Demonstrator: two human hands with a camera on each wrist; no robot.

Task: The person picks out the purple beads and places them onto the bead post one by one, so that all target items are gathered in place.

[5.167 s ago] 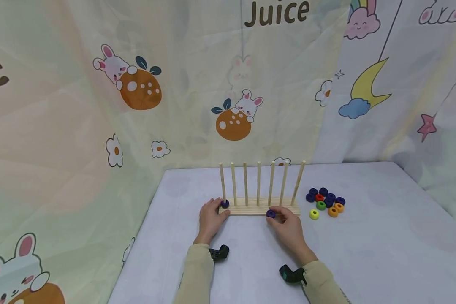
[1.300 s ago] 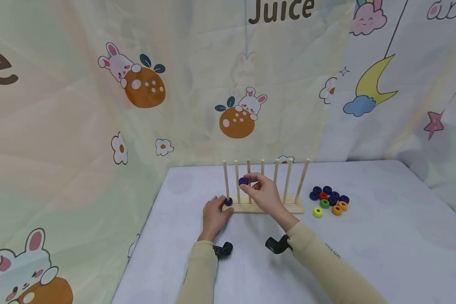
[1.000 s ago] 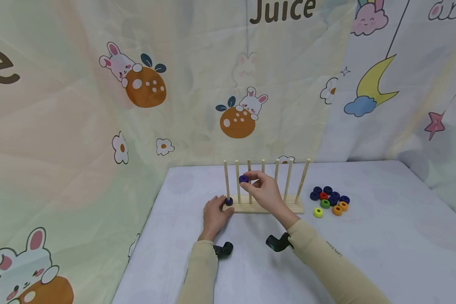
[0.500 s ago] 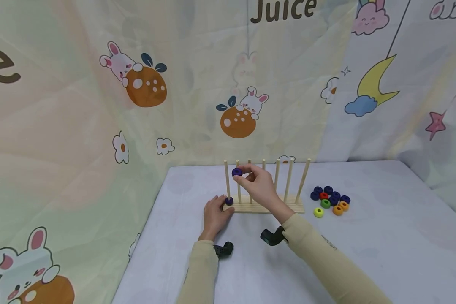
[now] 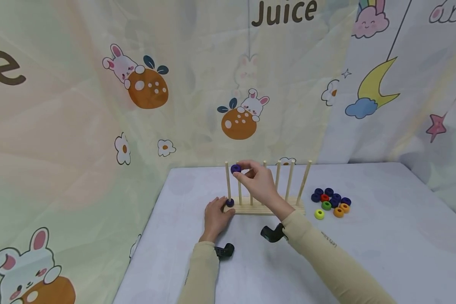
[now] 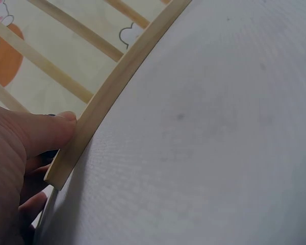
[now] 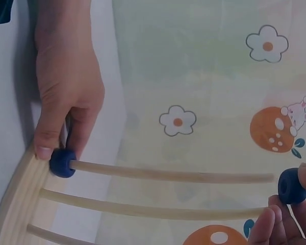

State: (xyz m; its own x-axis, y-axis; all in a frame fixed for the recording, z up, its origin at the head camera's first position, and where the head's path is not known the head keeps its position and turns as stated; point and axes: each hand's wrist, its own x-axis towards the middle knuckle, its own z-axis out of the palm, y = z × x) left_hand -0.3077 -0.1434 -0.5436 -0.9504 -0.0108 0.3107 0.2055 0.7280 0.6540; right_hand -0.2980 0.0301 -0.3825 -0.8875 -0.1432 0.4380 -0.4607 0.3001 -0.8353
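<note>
A wooden peg stand (image 5: 266,210) with several upright pegs sits on the table. My left hand (image 5: 215,219) grips its left end; in the left wrist view the thumb presses the base's front edge (image 6: 115,81), with the other fingers partly hidden behind. One dark blue bead (image 5: 230,203) is at the foot of the leftmost peg, beside those fingers. Near the tops of the two leftmost pegs, my right hand (image 5: 260,183) pinches another dark blue bead (image 5: 235,169) between thumb and fingers. In the right wrist view this bead is just past the leftmost peg's tip (image 7: 268,177), apart from it.
Right of the stand lies a cluster of loose beads: several dark blue ones (image 5: 336,197), a red one (image 5: 324,197), a green one (image 5: 326,205), a yellow one (image 5: 319,214) and two orange ones (image 5: 338,212). A printed cloth (image 5: 197,118) hangs behind the white-covered table (image 5: 247,270).
My right hand has lifted its blue bead from in front of the base up to peg-top height, drifting left and slightly higher in the last second. The left hand keeps its grip on the stand.
</note>
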